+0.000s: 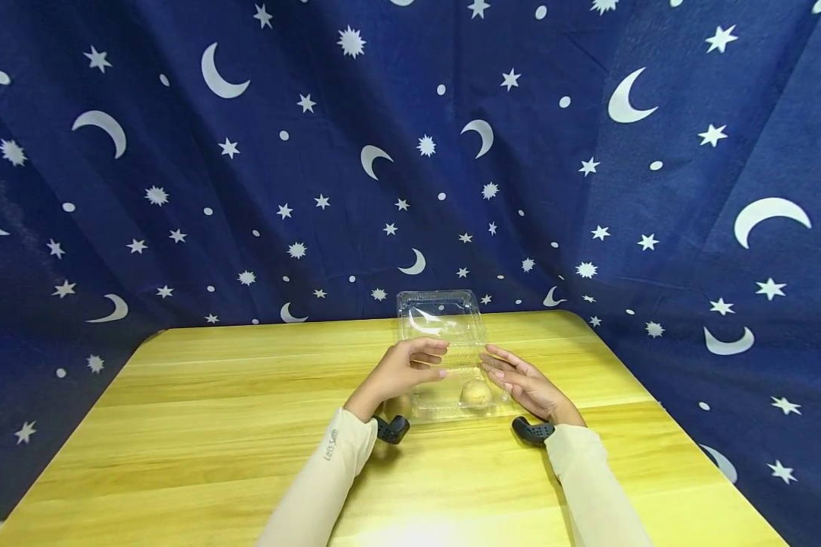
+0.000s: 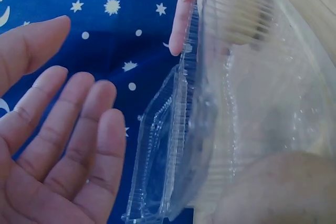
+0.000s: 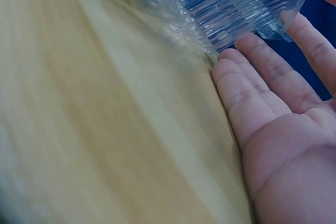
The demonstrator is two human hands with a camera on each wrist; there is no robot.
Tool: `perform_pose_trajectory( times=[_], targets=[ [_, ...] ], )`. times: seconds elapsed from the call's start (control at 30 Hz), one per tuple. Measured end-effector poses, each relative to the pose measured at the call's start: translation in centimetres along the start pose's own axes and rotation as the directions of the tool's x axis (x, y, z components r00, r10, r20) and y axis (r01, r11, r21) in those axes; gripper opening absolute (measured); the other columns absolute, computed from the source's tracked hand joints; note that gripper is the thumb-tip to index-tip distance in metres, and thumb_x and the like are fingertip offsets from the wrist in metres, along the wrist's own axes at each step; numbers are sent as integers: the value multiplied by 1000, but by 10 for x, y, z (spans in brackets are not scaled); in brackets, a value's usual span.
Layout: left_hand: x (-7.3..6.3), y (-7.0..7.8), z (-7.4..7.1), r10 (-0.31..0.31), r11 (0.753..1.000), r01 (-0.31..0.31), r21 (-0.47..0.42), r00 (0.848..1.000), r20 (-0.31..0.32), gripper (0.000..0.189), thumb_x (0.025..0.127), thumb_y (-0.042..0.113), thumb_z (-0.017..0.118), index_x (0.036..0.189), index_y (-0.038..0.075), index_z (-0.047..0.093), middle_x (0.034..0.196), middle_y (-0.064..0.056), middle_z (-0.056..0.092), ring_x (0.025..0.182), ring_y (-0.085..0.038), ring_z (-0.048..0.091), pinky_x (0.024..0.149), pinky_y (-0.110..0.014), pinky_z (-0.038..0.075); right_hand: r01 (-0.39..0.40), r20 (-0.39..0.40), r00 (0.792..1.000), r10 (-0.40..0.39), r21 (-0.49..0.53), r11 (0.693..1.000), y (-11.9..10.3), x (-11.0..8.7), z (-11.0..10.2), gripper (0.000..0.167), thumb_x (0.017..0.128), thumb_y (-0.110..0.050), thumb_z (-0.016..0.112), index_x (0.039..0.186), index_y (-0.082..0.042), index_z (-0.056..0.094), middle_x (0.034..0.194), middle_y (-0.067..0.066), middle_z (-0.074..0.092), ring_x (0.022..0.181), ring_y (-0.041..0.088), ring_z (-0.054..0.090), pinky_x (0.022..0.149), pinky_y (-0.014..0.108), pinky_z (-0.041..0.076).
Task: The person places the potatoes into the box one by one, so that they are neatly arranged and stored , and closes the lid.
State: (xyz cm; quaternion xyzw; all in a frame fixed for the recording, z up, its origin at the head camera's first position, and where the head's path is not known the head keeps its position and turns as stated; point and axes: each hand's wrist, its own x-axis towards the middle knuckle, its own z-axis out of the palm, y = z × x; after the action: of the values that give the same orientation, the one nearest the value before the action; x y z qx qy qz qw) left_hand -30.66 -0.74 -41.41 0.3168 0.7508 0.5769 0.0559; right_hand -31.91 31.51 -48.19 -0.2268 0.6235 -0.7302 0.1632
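A clear plastic clamshell box (image 1: 445,410) lies on the table with its lid (image 1: 441,315) raised at the back. In the right part of its base sits a round, tan potato-like item (image 1: 477,393). A second tan rounded item (image 2: 283,192) fills the lower right of the left wrist view; the left wrist partly hides it in the head view. My left hand (image 1: 405,368) hovers over the box's left side, fingers loosely bent and holding nothing. By the right wall is my right hand (image 1: 523,382), fingers extended; its fingertips (image 3: 228,69) are at the ribbed plastic, contact uncertain.
The wood-grain table (image 1: 212,425) spreads to both sides and in front of the box. Behind it hangs a dark blue curtain (image 1: 342,220) with white moons and stars. Black bands (image 1: 391,430) sit on both wrists, below the cream sleeves (image 1: 328,471).
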Motion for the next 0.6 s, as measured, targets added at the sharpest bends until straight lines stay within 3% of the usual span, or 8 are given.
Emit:
perform_pose_trajectory(
  times=[0.3,0.6],
  targets=[
    [-9,-1,-7,-10,1000,10,-1,1000,10,38,99,1,77,136,-2,71,132,-19,74,112,-29,74,98,-33,61,0,0,1000,0,6,1000,0,0,0,74,112,-2,52,168,12,4,174,34,9,142,4,53,120,25,40],
    [-22,-4,-20,-21,1000,21,-13,999,27,35,100,4,76,135,0,72,132,-15,73,114,-31,72,96,-34,60,7,16,1000,-8,23,1000,-1,0,0,75,112,-2,52,168,12,3,174,36,4,143,5,52,121,25,39]
  ],
)
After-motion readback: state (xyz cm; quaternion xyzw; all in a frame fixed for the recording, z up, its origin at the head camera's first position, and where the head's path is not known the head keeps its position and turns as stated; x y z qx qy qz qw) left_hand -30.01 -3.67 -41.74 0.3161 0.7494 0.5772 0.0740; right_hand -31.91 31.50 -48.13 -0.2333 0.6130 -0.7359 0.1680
